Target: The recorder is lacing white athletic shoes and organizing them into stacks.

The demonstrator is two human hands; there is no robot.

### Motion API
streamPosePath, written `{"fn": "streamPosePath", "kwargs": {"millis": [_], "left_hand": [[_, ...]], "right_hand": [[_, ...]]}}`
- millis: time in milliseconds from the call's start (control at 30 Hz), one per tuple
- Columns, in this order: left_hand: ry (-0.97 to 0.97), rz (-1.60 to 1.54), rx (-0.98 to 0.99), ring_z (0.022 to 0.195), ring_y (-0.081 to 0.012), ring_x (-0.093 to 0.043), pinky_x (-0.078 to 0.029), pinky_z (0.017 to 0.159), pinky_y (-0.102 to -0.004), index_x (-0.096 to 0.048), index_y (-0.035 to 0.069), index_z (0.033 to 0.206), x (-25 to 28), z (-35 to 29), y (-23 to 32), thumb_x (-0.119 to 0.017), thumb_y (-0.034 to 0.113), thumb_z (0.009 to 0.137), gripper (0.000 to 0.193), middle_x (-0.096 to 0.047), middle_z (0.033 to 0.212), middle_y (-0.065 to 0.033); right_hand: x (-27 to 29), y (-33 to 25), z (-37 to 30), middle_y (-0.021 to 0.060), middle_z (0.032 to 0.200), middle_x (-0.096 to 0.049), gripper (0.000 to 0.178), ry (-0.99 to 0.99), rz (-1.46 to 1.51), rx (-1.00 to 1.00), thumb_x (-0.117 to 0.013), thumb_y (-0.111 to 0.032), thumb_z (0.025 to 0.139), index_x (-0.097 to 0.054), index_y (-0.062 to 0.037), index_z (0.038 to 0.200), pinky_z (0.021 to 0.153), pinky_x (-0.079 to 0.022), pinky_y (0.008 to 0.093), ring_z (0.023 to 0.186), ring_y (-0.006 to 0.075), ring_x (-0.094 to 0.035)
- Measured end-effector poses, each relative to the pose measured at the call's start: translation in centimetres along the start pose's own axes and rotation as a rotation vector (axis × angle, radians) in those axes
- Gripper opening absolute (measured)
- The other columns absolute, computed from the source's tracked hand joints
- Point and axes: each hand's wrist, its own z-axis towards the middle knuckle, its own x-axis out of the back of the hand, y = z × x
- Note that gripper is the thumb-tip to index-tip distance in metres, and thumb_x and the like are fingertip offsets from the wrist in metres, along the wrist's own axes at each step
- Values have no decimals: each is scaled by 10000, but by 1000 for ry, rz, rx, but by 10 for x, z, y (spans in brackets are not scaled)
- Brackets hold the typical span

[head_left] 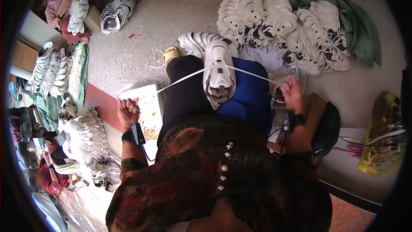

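Observation:
A white shoe upper [219, 71] lies across my thighs, its toe pointing away from me. From its lacing a white shoelace [184, 78] stretches out to both sides, nearly straight. My left hand [128, 112] is closed out to the left, in line with one lace end; that end fades against the bright white box beside it. On the right, my right hand [292, 91] is closed on the other lace end, level with my knee. Both hands are well apart from the shoe upper.
A white box [150, 107] stands by my left leg. Stacked white shoe uppers [253, 13] and a green cloth [354, 30] lie ahead right. More stacks [86, 133] stand left, near two seated people. A dark bag [326, 124] and a yellow sack [382, 141] are at right.

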Motion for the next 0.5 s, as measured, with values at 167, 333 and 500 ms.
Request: {"fn": "streamPosePath", "kwargs": {"millis": [167, 333, 500], "left_hand": [[388, 1069, 553, 583, -193, -572, -444, 470, -326, -584, 65, 729, 98, -25, -1, -463, 425, 887, 411, -591, 630, -77], [55, 2312, -163, 709, -387, -589, -468, 636, -430, -619, -25, 741, -50, 45, -38, -571, 230, 791, 264, -604, 723, -222], [-483, 1771, -372, 721, -299, -598, -459, 641, -359, -601, 18, 910, -202, 94, -132, -637, 199, 775, 229, -596, 757, -184]], "right_hand": [[-12, -17, 0, 88, 729, -595, 272, 111, -1471, -504, -632, -260, 762, -545, -4, 731, 565, -461, 343, 612, 245, -577], [-127, 12, -6, 195, 803, -589, 228, -371, -1821, 534, -603, -77, 700, -588, 1, 913, 776, -451, 413, 831, 366, -564], [-176, 82, 6, 213, 855, -559, 176, -632, -1637, 676, -541, 42, 667, -518, 25, 841, 735, -442, 435, 874, 377, -528]]}}
